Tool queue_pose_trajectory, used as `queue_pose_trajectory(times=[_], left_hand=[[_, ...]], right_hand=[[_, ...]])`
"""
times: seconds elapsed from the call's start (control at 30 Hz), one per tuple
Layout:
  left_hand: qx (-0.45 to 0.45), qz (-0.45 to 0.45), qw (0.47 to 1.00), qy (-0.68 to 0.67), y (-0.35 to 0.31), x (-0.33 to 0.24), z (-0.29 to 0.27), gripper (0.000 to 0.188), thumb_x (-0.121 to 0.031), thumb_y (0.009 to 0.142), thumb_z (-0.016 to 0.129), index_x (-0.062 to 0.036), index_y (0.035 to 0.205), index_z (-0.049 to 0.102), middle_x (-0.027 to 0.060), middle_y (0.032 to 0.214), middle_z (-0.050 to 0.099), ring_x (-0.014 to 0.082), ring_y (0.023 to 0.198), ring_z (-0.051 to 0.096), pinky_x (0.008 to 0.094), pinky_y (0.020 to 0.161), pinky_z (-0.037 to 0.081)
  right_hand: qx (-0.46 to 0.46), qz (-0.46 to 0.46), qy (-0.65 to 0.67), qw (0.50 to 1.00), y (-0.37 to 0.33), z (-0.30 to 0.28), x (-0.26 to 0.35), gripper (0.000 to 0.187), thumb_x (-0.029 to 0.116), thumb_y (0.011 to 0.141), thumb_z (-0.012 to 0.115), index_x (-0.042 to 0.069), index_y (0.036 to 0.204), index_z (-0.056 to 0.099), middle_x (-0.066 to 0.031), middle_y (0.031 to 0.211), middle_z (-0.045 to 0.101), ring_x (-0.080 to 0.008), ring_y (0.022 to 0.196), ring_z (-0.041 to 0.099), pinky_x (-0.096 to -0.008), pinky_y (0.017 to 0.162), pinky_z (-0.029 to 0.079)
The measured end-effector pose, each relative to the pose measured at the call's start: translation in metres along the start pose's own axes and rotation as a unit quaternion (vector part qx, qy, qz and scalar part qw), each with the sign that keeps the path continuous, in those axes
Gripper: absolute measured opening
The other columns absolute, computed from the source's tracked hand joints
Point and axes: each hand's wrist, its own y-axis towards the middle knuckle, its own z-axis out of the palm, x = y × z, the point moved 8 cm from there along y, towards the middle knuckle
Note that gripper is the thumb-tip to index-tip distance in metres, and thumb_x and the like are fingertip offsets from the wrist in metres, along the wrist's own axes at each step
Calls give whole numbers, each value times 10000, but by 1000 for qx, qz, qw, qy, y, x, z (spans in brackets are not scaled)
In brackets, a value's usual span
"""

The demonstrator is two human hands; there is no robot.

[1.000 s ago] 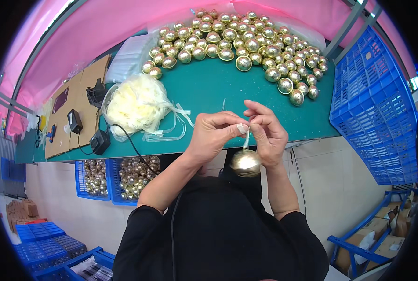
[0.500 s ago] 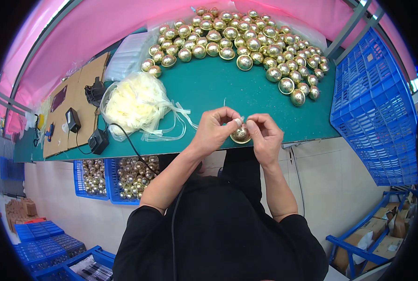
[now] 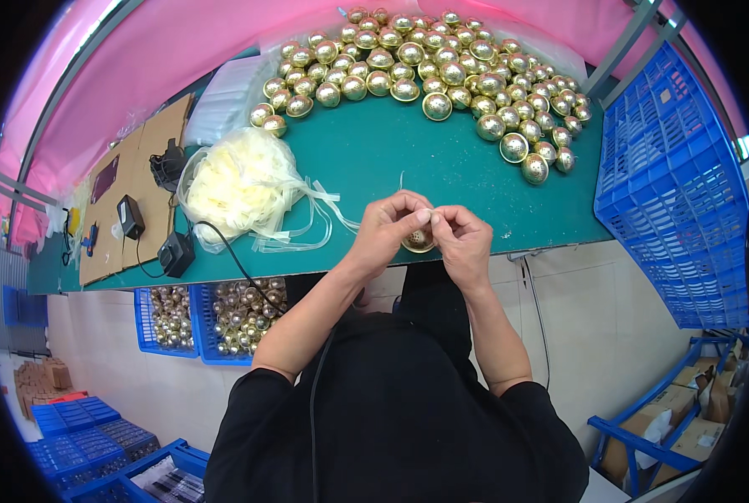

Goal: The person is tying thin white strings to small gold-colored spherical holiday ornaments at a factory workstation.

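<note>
Both hands are now sitting closer together and lower over the bench edge than half a second ago, and the gold ball (image 3: 418, 241), which was dangling below them a second ago, is now tucked between the fingertips. The left hand (image 3: 388, 228) is pinching the ball from its 9 o'clock side, fingers curled shut around it; the right hand (image 3: 462, 239) is closing on it from 3 o'clock, thumb and forefinger meeting at the top where a thin pale ribbon seems to be threaded, though that is too small to tell. It is looking light, hollow, glossy and slippery, probably easy to dent, so holding it by the cap or ribbon is seeming safer. At 12 o'clock a heap of gold balls (image 3: 441, 67) is lying on the green table (image 3: 374, 159); at 10 o'clock a bag of pale ribbons (image 3: 236, 184) is lying open.
</note>
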Motion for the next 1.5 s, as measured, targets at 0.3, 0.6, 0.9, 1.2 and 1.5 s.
queue_pose_trajectory(times=[0.3,0.6,0.9,1.2,1.5], left_hand=[[-13,-67,992,-109,-1,18,-4,247,-211,1036,676,23,1071,745,58,954,715,117,829,625,280,750,523],[-61,-35,997,-31,-5,1,0,192,-141,1027,680,26,1052,770,59,945,752,90,810,632,264,737,529],[-71,-40,996,-41,-6,5,1,131,-93,992,720,19,1051,751,55,937,751,97,828,668,263,783,540],[-62,-94,994,-1,-13,10,-3,107,-82,971,745,9,1028,739,53,910,747,87,813,674,253,753,546],[-67,-79,994,-20,-22,-1,-9,107,-83,974,740,11,1025,738,57,895,747,93,804,685,247,738,547]], right_hand=[[-43,18,78,996,-1,9,-2,97,16,1012,660,-67,1052,689,-73,847,738,-90,724,693,-221,561,533],[-40,-66,-65,995,-3,8,13,110,3,1018,644,-70,1075,702,-103,899,756,-106,747,714,-231,604,582],[-48,-35,-12,998,8,-9,15,83,47,1027,648,-25,1045,685,-42,842,725,-46,679,629,-205,571,488],[2,16,65,998,16,-11,14,102,78,1039,637,-12,1079,664,-50,862,710,-12,568,484,-191,486,357],[49,89,141,985,2,5,7,203,81,991,709,-39,1154,702,-35,910,723,-22,662,562,-200,535,416]])
